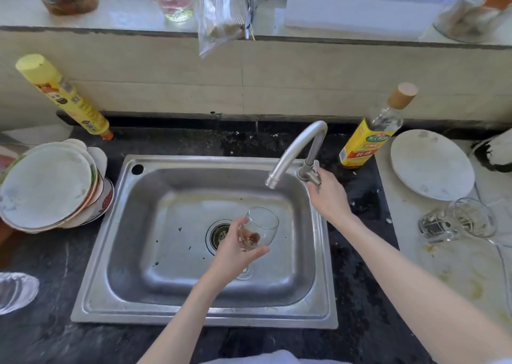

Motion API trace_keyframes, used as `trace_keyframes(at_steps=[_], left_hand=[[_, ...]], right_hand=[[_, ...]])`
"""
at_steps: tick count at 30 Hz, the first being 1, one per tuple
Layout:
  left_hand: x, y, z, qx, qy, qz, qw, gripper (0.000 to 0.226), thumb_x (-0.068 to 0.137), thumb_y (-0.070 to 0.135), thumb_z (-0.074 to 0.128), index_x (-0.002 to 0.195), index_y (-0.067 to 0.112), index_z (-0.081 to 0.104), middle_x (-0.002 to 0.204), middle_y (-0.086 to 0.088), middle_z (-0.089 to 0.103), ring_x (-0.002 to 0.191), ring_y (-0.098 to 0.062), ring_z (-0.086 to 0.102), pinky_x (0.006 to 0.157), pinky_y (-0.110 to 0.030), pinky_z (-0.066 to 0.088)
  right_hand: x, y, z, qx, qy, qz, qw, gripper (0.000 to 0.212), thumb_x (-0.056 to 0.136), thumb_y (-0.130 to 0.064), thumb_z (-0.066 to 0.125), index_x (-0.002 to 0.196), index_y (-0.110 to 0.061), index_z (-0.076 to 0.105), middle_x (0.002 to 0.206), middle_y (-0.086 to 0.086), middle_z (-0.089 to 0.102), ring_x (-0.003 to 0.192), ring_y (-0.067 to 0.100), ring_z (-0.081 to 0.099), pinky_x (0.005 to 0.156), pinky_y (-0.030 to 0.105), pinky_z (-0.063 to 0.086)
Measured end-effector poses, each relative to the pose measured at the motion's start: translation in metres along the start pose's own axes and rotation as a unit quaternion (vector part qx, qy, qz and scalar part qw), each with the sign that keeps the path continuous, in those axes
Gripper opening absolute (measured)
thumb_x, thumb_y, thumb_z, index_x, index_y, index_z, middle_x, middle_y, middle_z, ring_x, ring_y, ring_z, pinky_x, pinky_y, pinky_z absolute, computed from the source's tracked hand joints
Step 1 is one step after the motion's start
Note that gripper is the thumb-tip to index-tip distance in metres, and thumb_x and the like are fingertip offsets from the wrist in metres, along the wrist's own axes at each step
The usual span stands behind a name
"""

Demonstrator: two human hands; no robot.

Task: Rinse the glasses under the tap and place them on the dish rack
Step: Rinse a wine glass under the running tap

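My left hand (235,248) grips a clear stemmed wine glass (261,226) by its bowl, held over the steel sink (116,253) just right of the drain (219,235). The glass tilts up toward the tap spout (273,181) and sits below it. No water is visible from the spout. My right hand (328,194) is closed on the tap handle (313,176) at the base of the tap. Two more clear glasses (457,222) lie on their sides on the pale counter at the right.
A stack of plates and bowls (47,189) stands left of the sink. A yellow bottle (63,95) leans on the wall behind it. A bottle with a wooden cap (371,134) and a white plate (432,164) are at the right. Jars line the sill above.
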State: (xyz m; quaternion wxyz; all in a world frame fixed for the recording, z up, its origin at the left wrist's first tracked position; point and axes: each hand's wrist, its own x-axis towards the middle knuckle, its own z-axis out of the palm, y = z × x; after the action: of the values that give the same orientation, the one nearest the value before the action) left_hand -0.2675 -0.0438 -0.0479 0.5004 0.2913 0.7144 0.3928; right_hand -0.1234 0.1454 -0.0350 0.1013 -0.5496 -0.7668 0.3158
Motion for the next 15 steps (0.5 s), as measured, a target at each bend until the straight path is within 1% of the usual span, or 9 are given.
trace_keyframes(at_steps=[1, 3, 5, 8, 9, 11, 12, 13, 15], left_hand=[[0.0, 0.0, 0.0, -0.003, 0.001, -0.004, 1.0, 0.065, 0.073, 0.017, 0.079, 0.124, 0.026, 0.039, 0.104, -0.001, 0.064, 0.097, -0.017, 0.064, 0.078, -0.024, 0.049], [0.001, 0.0, 0.0, -0.01, 0.003, -0.014, 1.0, 0.065, 0.074, 0.016, 0.078, 0.125, 0.025, 0.039, 0.104, -0.001, 0.064, 0.096, -0.019, 0.064, 0.072, -0.024, 0.05], [0.003, 0.001, -0.001, -0.009, 0.006, -0.019, 1.0, 0.065, 0.074, 0.017, 0.078, 0.125, 0.025, 0.038, 0.104, -0.001, 0.064, 0.096, -0.021, 0.064, 0.067, -0.021, 0.049], [0.005, 0.003, -0.001, -0.001, 0.005, -0.022, 1.0, 0.065, 0.074, 0.016, 0.078, 0.125, 0.025, 0.038, 0.104, 0.0, 0.064, 0.092, -0.017, 0.063, 0.061, -0.015, 0.047], [0.005, 0.004, -0.001, 0.0, 0.005, -0.023, 1.0, 0.065, 0.074, 0.016, 0.078, 0.125, 0.024, 0.038, 0.104, -0.001, 0.064, 0.089, -0.016, 0.062, 0.061, -0.017, 0.047], [0.006, 0.003, -0.002, 0.002, 0.011, -0.025, 1.0, 0.067, 0.073, 0.015, 0.078, 0.127, 0.022, 0.039, 0.105, -0.005, 0.062, 0.085, -0.017, 0.061, 0.068, -0.023, 0.048], [0.007, 0.003, -0.002, 0.008, 0.014, -0.027, 1.0, 0.067, 0.073, 0.016, 0.079, 0.127, 0.022, 0.039, 0.106, -0.005, 0.06, 0.086, -0.02, 0.062, 0.072, -0.026, 0.049], [0.007, 0.002, -0.003, 0.016, 0.014, -0.029, 0.999, 0.068, 0.072, 0.017, 0.079, 0.127, 0.022, 0.04, 0.108, -0.003, 0.059, 0.089, -0.02, 0.062, 0.076, -0.027, 0.049], [0.005, 0.001, -0.003, 0.023, 0.009, -0.028, 0.999, 0.066, 0.072, 0.018, 0.08, 0.125, 0.02, 0.042, 0.108, 0.004, 0.058, 0.092, -0.013, 0.06, 0.076, -0.017, 0.048]], right_hand=[[-0.002, 0.001, 0.001, -0.002, 0.004, -0.005, 1.0, 0.027, 0.093, -0.016, 0.047, 0.118, -0.008, 0.054, 0.117, 0.012, 0.057, 0.109, 0.03, 0.053, 0.084, 0.036, 0.042], [-0.007, 0.004, 0.005, -0.019, 0.007, -0.025, 0.999, 0.035, 0.094, -0.017, 0.048, 0.128, -0.009, 0.05, 0.129, 0.011, 0.054, 0.12, 0.027, 0.049, 0.096, 0.036, 0.04], [-0.015, 0.007, 0.013, -0.061, 0.005, -0.058, 0.996, 0.043, 0.095, -0.017, 0.048, 0.136, -0.005, 0.044, 0.139, 0.013, 0.047, 0.13, 0.027, 0.041, 0.107, 0.034, 0.031], [-0.02, 0.009, 0.034, -0.165, -0.032, -0.085, 0.982, 0.047, 0.097, -0.018, 0.043, 0.141, -0.002, 0.036, 0.149, 0.018, 0.032, 0.14, 0.029, 0.025, 0.114, 0.031, 0.017], [-0.019, 0.011, 0.041, -0.203, -0.049, -0.085, 0.974, 0.048, 0.098, -0.018, 0.039, 0.143, -0.003, 0.031, 0.151, 0.018, 0.025, 0.142, 0.029, 0.02, 0.115, 0.031, 0.013], [-0.018, 0.011, 0.048, -0.272, -0.08, -0.075, 0.956, 0.052, 0.099, -0.019, 0.037, 0.146, -0.005, 0.022, 0.154, 0.019, 0.014, 0.144, 0.03, 0.01, 0.116, 0.033, 0.006], [-0.018, 0.011, 0.05, -0.295, -0.093, -0.071, 0.948, 0.054, 0.099, -0.02, 0.038, 0.147, -0.006, 0.019, 0.155, 0.02, 0.01, 0.144, 0.031, 0.007, 0.117, 0.034, 0.004], [-0.017, 0.012, 0.052, -0.312, -0.104, -0.07, 0.942, 0.056, 0.098, -0.021, 0.039, 0.147, -0.006, 0.017, 0.155, 0.021, 0.008, 0.145, 0.032, 0.004, 0.117, 0.034, 0.003], [-0.017, 0.013, 0.052, -0.335, -0.127, -0.066, 0.931, 0.058, 0.098, -0.022, 0.041, 0.147, -0.006, 0.015, 0.156, 0.021, 0.003, 0.145, 0.032, -0.001, 0.117, 0.035, 0.001]])
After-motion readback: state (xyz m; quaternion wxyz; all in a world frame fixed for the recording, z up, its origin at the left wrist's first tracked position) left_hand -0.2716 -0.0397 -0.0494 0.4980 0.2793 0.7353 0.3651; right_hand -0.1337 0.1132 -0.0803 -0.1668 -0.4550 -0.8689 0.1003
